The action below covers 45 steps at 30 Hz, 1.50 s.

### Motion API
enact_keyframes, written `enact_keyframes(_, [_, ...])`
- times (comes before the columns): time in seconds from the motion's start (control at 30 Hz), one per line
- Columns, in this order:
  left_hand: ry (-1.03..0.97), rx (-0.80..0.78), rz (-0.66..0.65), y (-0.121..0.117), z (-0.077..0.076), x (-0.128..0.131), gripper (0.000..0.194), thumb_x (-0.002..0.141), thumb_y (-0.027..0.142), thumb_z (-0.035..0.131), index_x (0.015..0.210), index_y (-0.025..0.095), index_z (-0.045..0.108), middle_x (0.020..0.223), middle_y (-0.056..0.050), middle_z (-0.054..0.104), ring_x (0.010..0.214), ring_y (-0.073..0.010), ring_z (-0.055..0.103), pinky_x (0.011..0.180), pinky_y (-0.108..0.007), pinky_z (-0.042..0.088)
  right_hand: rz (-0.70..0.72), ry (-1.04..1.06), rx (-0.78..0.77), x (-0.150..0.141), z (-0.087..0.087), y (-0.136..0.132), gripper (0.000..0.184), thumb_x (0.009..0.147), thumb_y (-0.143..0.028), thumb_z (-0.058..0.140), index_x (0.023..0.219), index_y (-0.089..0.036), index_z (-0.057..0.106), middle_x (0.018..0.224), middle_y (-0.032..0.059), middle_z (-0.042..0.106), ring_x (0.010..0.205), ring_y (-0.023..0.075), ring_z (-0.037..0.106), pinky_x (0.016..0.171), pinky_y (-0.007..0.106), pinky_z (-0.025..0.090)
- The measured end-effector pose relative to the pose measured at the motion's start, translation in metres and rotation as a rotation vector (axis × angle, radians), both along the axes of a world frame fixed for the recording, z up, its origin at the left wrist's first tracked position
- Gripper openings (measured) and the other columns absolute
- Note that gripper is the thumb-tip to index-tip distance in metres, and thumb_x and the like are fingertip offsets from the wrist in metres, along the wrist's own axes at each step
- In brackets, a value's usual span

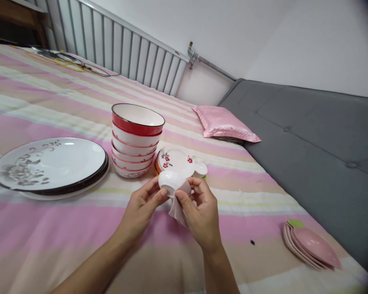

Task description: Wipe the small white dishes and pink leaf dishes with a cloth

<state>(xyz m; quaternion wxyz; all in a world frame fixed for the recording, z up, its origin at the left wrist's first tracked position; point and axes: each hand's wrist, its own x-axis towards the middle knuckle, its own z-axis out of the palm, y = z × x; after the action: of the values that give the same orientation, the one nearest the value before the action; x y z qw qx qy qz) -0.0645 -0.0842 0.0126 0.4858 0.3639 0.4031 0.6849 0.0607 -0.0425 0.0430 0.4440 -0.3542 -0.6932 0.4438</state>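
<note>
A small white bowl (171, 179) is held up between both hands, tilted, over the striped bed. Fingers and thumb of my left hand (144, 204) grip its left side. My right hand (202, 208) pinches a pale pink cloth (178, 211) against the bowl's right side, and the cloth hangs down below it. Just behind the hands lie flowered plates (178, 161) in a pile, with small white dishes (200, 167) beside them. To the left stands a tall stack of red and white bowls (137, 143).
Large flowered plates (64, 159) are stacked at the left. Pink leaf-shaped dishes (315, 245) sit at the right, and a small dark chip (252, 242) lies nearer. Farther back are a pink pillow (225, 122), cables (70, 61) and a grey headboard (309, 126).
</note>
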Motion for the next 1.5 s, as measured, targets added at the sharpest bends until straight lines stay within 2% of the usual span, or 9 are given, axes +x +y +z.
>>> enact_keyframes(0.1, [-0.031, 0.007, 0.009, -0.001, 0.0, 0.002, 0.05, 0.081, 0.031, 0.06, 0.128, 0.021, 0.048, 0.131, -0.009, 0.053, 0.118, -0.023, 0.05, 0.096, -0.033, 0.044, 0.0, -0.116, 0.102, -0.001, 0.001, -0.002, 0.019, 0.087, -0.037, 0.049, 0.092, -0.019, 0.053, 0.078, 0.0009, 0.055, 0.066, 0.0119, 0.049, 0.06, 0.025, 0.04])
enact_keyframes(0.23, [0.004, 0.006, 0.022, -0.001, 0.002, 0.005, 0.051, 0.082, 0.033, 0.058, 0.13, 0.018, 0.047, 0.13, -0.01, 0.054, 0.118, -0.0235, 0.05, 0.093, -0.032, 0.045, -0.067, -0.236, 0.233, -0.003, -0.002, -0.006, 0.018, 0.092, -0.034, 0.038, 0.1, -0.02, 0.048, 0.09, 0.0045, 0.055, 0.081, 0.0166, 0.051, 0.07, 0.03, 0.04])
enact_keyframes(0.4, [0.173, 0.045, 0.082, 0.0, 0.002, 0.002, 0.042, 0.08, 0.032, 0.06, 0.119, 0.016, 0.057, 0.12, -0.008, 0.062, 0.108, -0.0225, 0.056, 0.089, -0.029, 0.046, -0.083, -0.3, 0.296, -0.003, -0.004, -0.004, 0.016, 0.093, -0.032, 0.033, 0.094, -0.021, 0.044, 0.086, 0.0035, 0.051, 0.079, 0.0173, 0.048, 0.07, 0.032, 0.038])
enact_keyframes(0.53, [0.341, 0.071, 0.114, 0.0, -0.003, -0.001, 0.035, 0.082, 0.03, 0.057, 0.114, 0.016, 0.06, 0.11, -0.006, 0.065, 0.099, -0.02, 0.058, 0.086, -0.026, 0.046, -0.07, -0.321, 0.339, 0.001, -0.003, -0.003, 0.016, 0.093, -0.031, 0.034, 0.098, -0.021, 0.045, 0.089, 0.0042, 0.05, 0.081, 0.0177, 0.047, 0.07, 0.032, 0.037])
enact_keyframes(0.7, [0.429, 0.076, 0.138, 0.001, -0.008, -0.007, 0.04, 0.082, 0.031, 0.057, 0.118, 0.016, 0.057, 0.117, -0.008, 0.061, 0.106, -0.0212, 0.055, 0.087, -0.027, 0.047, -0.024, -0.406, 0.421, 0.007, 0.001, -0.002, 0.014, 0.093, -0.029, 0.035, 0.099, -0.02, 0.044, 0.088, 0.0038, 0.05, 0.08, 0.0183, 0.046, 0.069, 0.032, 0.036])
enact_keyframes(1.03, [0.679, 0.152, 0.146, 0.0, -0.003, -0.018, 0.041, 0.085, 0.03, 0.052, 0.126, 0.022, 0.052, 0.123, -0.007, 0.058, 0.105, -0.0203, 0.057, 0.084, -0.026, 0.051, 0.03, -0.509, 0.452, 0.009, 0.004, -0.001, 0.017, 0.094, -0.03, 0.031, 0.093, -0.019, 0.043, 0.085, 0.0039, 0.049, 0.078, 0.0179, 0.045, 0.067, 0.032, 0.036])
enact_keyframes(1.3, [1.07, 0.301, 0.238, -0.001, -0.009, -0.025, 0.035, 0.087, 0.024, 0.05, 0.123, 0.021, 0.052, 0.119, -0.008, 0.06, 0.109, -0.0184, 0.055, 0.092, -0.03, 0.045, 0.024, -0.614, 0.555, 0.005, 0.003, -0.002, 0.015, 0.093, -0.026, 0.031, 0.086, -0.019, 0.043, 0.083, 0.0037, 0.05, 0.079, 0.0189, 0.045, 0.066, 0.031, 0.035])
enact_keyframes(1.5, [1.239, 0.353, 0.269, -0.001, -0.004, -0.026, 0.04, 0.088, 0.019, 0.047, 0.128, 0.021, 0.046, 0.113, -0.009, 0.061, 0.103, -0.0184, 0.056, 0.087, -0.03, 0.046, 0.037, -0.684, 0.549, 0.004, 0.003, -0.002, 0.016, 0.093, -0.026, 0.032, 0.082, -0.019, 0.04, 0.083, 0.0042, 0.05, 0.08, 0.02, 0.045, 0.065, 0.032, 0.036])
